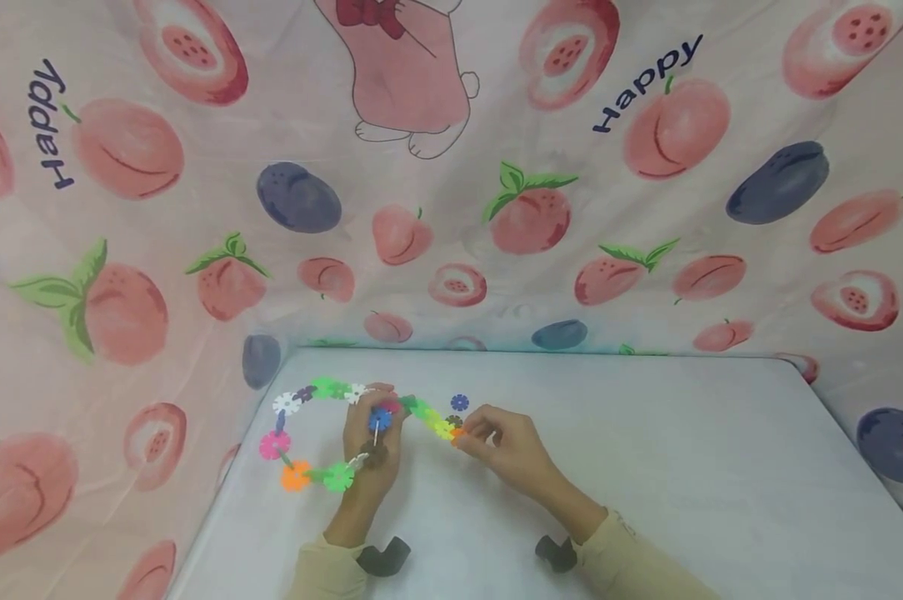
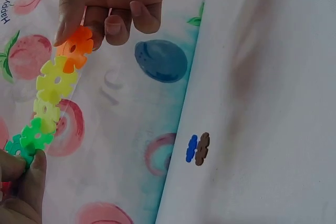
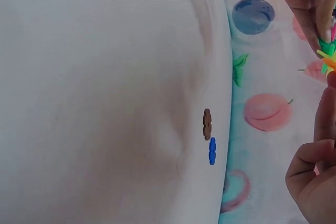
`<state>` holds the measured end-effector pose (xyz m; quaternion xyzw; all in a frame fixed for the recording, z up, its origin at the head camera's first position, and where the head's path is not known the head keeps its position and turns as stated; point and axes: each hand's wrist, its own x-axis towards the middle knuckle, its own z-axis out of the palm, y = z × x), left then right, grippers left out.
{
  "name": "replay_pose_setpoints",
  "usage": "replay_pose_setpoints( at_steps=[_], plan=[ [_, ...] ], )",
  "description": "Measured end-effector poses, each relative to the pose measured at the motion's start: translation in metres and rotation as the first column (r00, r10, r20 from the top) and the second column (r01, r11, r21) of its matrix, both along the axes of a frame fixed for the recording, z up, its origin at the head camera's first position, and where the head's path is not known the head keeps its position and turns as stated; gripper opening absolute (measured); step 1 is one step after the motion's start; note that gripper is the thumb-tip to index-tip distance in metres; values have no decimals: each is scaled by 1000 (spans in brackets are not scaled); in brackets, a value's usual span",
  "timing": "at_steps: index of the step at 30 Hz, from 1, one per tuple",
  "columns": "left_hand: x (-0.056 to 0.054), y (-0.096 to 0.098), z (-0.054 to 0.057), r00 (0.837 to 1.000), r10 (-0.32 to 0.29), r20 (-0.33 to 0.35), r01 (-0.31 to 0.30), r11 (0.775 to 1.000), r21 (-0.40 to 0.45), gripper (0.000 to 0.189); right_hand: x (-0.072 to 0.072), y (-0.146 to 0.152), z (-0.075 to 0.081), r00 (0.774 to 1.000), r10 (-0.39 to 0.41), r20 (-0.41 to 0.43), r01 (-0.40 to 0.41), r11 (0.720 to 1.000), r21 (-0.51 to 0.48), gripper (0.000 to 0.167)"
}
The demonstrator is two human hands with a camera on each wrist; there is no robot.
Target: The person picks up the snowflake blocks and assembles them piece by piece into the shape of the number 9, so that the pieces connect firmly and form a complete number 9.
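A long chain of interlocking plastic snowflake discs in many colours loops round the left side of the head view. My left hand grips it by a green disc, near the base of its free stretch. From there, green and yellow discs run up to an orange disc. The thumb and index finger of my right hand pinch that orange end disc, with the other fingers loosely bent. Part of the chain is hidden behind the left hand.
A loose blue disc and a brown disc lie side by side on the white table, beyond the right fingertips. Fruit-printed cloth rises behind the table and on its left. Dark bands sit at both wrists.
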<state>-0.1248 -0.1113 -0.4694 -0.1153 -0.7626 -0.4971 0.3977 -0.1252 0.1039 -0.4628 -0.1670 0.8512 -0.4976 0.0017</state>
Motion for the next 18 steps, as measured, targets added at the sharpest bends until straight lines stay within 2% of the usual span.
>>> replay_pose_setpoints(
  at_steps=[6,11,14,18],
  plan=[
    [0,-7,-3,999,3,44,-5,999,34,25,-5,3,-5,998,13,59,-13,1000,-10,12],
    [-1,-11,-6,998,-24,59,21,998,60,28,-19,7,-11,996,-15,92,18,999,-37,18],
    [-1,-12,-5,997,-47,68,42,996,73,27,-28,10,-18,992,-45,120,46,999,-8,14],
    [1,-11,-4,991,-87,100,76,991,108,25,-41,11,-27,984,-88,158,76,994,81,12]
  ],
)
